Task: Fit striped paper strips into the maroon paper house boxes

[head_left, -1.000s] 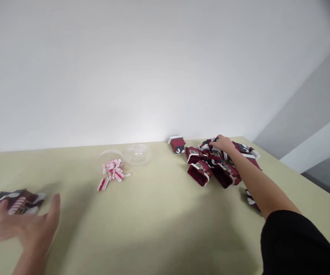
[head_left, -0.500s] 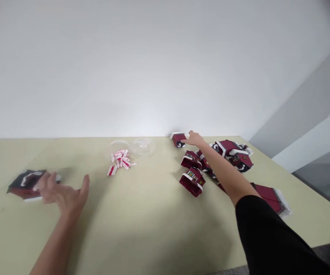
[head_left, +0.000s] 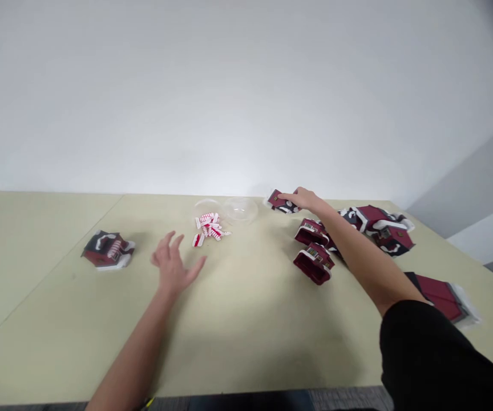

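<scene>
Away from the dark-roofed house (head_left: 108,250) come my left fingers (head_left: 178,260), spread empty beside the candies (head_left: 210,226); my right fingers (head_left: 296,197) now pinch a small red house (head_left: 284,202).

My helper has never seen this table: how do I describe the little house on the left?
On the pale green table, look to the left side, beyond the spread left hand. There sits a small dark-red house with a dark roof and white trim. It stands alone, left of the striped candies, while the other houses are all to their right.
</scene>
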A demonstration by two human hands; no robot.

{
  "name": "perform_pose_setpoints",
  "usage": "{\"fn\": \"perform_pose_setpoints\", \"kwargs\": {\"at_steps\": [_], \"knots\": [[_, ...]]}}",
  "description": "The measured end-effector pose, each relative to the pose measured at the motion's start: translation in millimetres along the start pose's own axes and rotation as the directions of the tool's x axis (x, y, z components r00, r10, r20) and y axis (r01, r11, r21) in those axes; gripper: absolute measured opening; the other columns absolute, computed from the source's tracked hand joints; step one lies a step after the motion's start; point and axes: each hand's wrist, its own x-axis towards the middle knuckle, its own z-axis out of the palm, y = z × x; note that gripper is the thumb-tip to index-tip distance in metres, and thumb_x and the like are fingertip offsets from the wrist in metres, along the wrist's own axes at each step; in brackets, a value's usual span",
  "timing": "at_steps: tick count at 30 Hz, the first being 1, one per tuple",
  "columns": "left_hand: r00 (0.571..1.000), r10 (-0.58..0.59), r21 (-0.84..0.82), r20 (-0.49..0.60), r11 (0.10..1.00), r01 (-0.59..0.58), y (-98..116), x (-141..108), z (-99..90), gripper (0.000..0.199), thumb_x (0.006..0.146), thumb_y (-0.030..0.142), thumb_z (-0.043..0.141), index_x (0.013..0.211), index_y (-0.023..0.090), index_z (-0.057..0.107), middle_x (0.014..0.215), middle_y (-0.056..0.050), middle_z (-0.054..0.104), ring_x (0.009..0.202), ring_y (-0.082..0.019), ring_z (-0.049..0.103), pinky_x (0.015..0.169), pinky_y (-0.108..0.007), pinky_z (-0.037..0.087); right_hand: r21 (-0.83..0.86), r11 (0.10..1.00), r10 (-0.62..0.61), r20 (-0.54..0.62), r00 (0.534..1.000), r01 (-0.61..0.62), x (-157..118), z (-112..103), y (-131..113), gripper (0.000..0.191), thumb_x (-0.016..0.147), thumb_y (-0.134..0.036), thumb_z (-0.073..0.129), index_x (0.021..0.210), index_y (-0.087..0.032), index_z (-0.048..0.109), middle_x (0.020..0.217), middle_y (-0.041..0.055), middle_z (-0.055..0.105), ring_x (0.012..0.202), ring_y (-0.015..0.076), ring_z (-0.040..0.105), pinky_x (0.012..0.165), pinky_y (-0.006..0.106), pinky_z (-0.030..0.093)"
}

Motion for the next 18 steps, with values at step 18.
{"fn": "perform_pose_setpoints", "kwargs": {"at_steps": [18], "knots": [[0.931, -0.005, -0.51, 0.365, 0.835, 0.205, 15.7, -14.6, 2.9, 0.066, 0.06, 0.05, 0.079, 0.115, 0.018, 0.06, 0.113, -0.013, 0.07, 0.102, -0.033, 0.065, 0.097, -0.05, 0.037, 0.105, 0.757, -0.617, 0.438, 0.654, 0.645, -116.4, 99.4, -153.9, 0.046, 0.085, -0.063, 0.059, 0.097, -0.019, 0.067, 0.092, 0.0042, 0.072, 0.08, 0.0195, 0.065, 0.065, 0.026, 0.044]]}}
